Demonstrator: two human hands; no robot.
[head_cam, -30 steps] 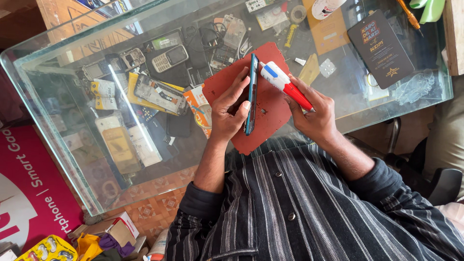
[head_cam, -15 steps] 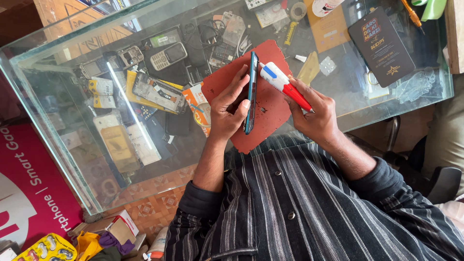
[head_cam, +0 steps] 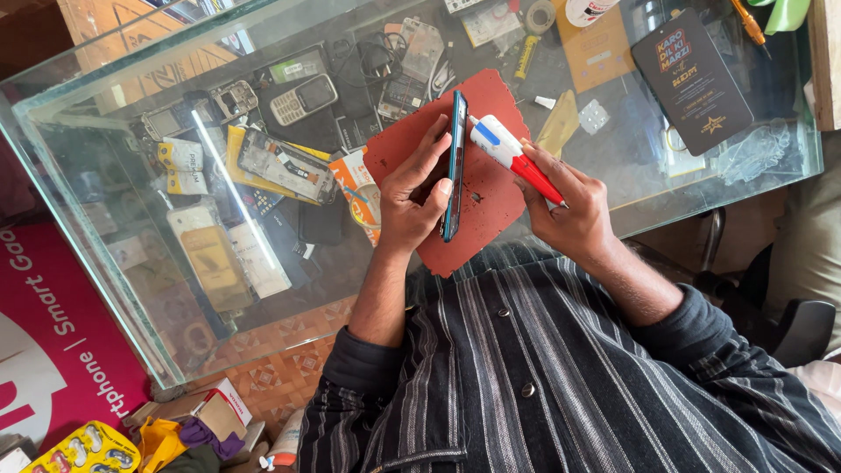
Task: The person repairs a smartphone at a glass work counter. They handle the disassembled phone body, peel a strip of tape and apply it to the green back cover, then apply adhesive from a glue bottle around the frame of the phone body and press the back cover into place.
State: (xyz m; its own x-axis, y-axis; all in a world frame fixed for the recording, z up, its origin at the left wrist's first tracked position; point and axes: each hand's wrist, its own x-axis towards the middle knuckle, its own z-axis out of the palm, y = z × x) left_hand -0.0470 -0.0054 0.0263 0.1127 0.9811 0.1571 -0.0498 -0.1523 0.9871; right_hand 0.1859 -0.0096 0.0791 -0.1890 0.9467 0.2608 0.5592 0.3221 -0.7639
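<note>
Over glass case (head_cam: 131,289) of old phones | left grip (head_cam: 416,197) pinching phone (head_cam: 454,166); right grip (head_cam: 569,210) pinching tool (head_cam: 512,158)

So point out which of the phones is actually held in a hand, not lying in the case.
The slim blue phone, stood on edge over the red mat in the left hand. The keypad phone and the others lie loose under the glass.

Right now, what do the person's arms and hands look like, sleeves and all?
Both hands, left hand and right hand, are bare: no gloves, rings or watch visible. Dark shirt with thin pale vertical stripes and buttons; its sleeves are pushed up, plain dark cuffs bunched on the forearms.
</note>
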